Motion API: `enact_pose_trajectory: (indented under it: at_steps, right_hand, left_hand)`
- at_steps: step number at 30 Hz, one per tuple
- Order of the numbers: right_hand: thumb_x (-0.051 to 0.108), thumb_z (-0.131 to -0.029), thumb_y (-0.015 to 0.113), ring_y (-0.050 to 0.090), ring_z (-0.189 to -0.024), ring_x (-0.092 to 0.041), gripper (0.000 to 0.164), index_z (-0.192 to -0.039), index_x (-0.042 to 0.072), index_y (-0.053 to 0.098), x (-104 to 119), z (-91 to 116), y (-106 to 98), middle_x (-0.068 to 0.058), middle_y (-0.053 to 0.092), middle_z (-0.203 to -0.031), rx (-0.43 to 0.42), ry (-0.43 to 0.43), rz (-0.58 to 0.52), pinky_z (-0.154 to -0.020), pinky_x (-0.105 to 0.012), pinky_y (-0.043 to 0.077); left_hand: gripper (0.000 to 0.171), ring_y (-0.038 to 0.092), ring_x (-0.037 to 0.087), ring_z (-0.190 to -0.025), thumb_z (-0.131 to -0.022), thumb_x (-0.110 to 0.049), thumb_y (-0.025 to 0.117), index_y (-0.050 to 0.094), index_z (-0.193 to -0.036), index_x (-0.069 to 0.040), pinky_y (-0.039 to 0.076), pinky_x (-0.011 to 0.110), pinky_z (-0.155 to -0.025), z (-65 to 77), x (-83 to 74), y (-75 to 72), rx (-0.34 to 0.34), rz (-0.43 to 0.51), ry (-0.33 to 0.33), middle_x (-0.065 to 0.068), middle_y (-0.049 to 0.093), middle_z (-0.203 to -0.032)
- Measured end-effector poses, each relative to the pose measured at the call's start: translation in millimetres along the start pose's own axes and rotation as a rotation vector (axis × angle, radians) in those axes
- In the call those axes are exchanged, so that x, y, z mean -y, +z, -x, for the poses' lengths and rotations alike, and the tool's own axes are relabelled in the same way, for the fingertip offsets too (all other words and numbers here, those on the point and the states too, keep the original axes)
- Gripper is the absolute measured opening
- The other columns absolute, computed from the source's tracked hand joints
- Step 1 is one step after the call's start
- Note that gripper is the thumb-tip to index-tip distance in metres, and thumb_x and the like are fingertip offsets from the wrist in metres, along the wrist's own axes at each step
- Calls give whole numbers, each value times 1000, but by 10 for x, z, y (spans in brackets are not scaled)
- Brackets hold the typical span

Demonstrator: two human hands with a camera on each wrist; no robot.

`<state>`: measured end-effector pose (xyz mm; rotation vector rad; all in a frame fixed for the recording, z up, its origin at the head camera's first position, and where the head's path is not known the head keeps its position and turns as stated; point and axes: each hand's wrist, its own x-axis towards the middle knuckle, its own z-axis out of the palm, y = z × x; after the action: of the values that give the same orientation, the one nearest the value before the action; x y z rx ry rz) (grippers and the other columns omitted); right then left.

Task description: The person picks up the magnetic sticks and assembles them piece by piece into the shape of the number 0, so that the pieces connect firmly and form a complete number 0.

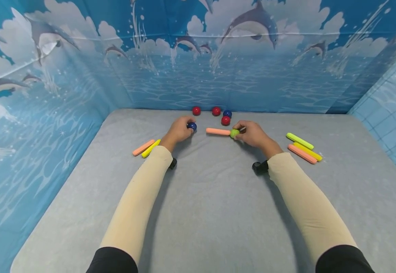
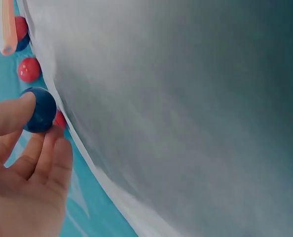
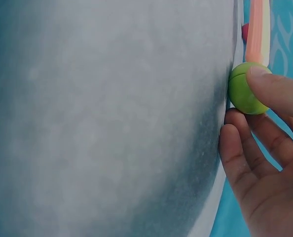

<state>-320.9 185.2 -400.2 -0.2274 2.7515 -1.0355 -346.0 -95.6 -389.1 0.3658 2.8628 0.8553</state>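
My left hand point(image 1: 179, 130) pinches a dark blue ball point(image 1: 192, 126) between thumb and fingers; the left wrist view shows the thumb pressed on the ball point(image 2: 43, 111). To its right, my right hand point(image 1: 253, 134) pinches a lime green ball point(image 1: 234, 133). An orange stick point(image 1: 218, 131) points left from this green ball, its right end meeting the ball. Between stick and blue ball there is a gap. In the right wrist view, the thumb lies over part of the green ball point(image 3: 246, 91), with the orange stick point(image 3: 258, 34) rising beyond it.
Near the back edge of the grey surface point(image 1: 211, 212) lie red balls point(image 1: 196, 110), point(image 1: 216, 111), point(image 1: 226, 120) and a blue ball point(image 1: 227, 113). An orange stick point(image 1: 143, 147) and a yellow stick point(image 1: 151, 148) lie left; green point(image 1: 299, 140), yellow point(image 1: 307, 151) and orange point(image 1: 302, 154) sticks lie right.
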Motion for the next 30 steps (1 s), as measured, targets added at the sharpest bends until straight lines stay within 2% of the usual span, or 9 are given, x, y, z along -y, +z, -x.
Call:
enact_pose_trajectory:
  at_steps: [3,7,22,30]
  right_hand:
    - [6,-93,65,56,-127,-37,28,-121,5,61,3,-4,-16,-17,57,-135,-1,4,1,-99,-50,52]
    - [5,-94,64,55,-127,-38,28,-121,4,61,6,3,-32,-18,57,-135,-1,0,6,-101,-51,51]
    - [5,-94,64,57,-126,-38,27,-121,4,60,2,19,-11,-19,57,-135,12,-13,10,-97,-50,53]
    - [5,-94,64,56,-126,-39,27,-120,5,61,-4,-2,-15,-18,55,-137,9,-23,6,-96,-50,53]
  left_hand:
    - [41,54,27,-127,-96,-7,61,56,-137,-9,44,42,-110,10,63,-44,-9,55,-7,12,57,-142]
    - [42,56,28,-123,-97,-8,60,55,-139,-11,48,42,-105,20,114,-86,-7,78,-2,11,57,-141]
    - [40,58,28,-119,-95,-7,63,60,-135,-11,50,42,-100,80,146,-92,1,87,0,12,60,-136]
    - [40,58,27,-118,-95,-9,63,60,-134,-12,51,41,-98,85,117,-69,34,89,9,13,60,-136]
